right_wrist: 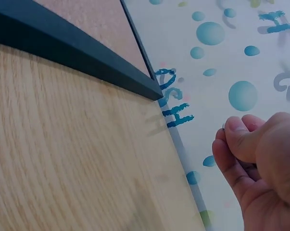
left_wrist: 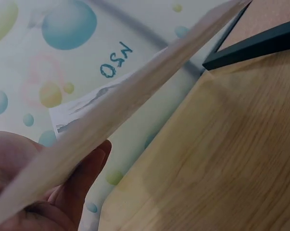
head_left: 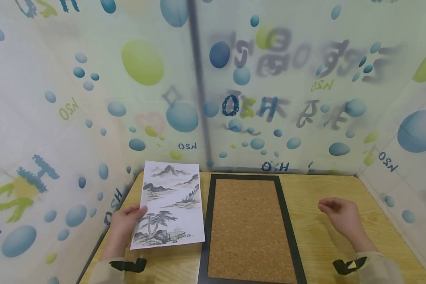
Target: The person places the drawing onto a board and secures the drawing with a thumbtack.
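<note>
L hand [head_left: 123, 225] grips the pic sheet [head_left: 172, 205] by its L edge, approx. midway down: thumb on the printed face, other fingers mostly hidden behind in head view. L wrist view has the sheet nearly edge-on, w/ fingers both sides, so grip is narrow, closed on paper. Sheet is upright in head view, tilted & held up off the tabletop; print is B/W ink landscape: mtns up top, pines & rocks at bottom.

R hand [head_left: 342, 217] is pinched, thumb tip to fingertips, no real gap. R wrist view shows a tiny pale item [right_wrist: 223, 127] btwn the tips; too small to ID. Hand is above the R part of the table, well apart from the sheet.

Btwn the two hands: corkboard [head_left: 250, 225], brown cork w/ black frame [head_left: 287, 221], flat on the table, long side running away from the person. Sheet's lower R corner comes right up to the frame's L side in head view; can't tell if they touch.

Under it all, wood-grain table [head_left: 317, 185]. Both wrists have black straps [head_left: 138, 265] & pale sleeves [head_left: 378, 270]. Around table: whitish sheeting [head_left: 294, 157] w/ blue & green dots, mirrored "H2O" lettering, blurry grey writing & a dark vertical bar.
</note>
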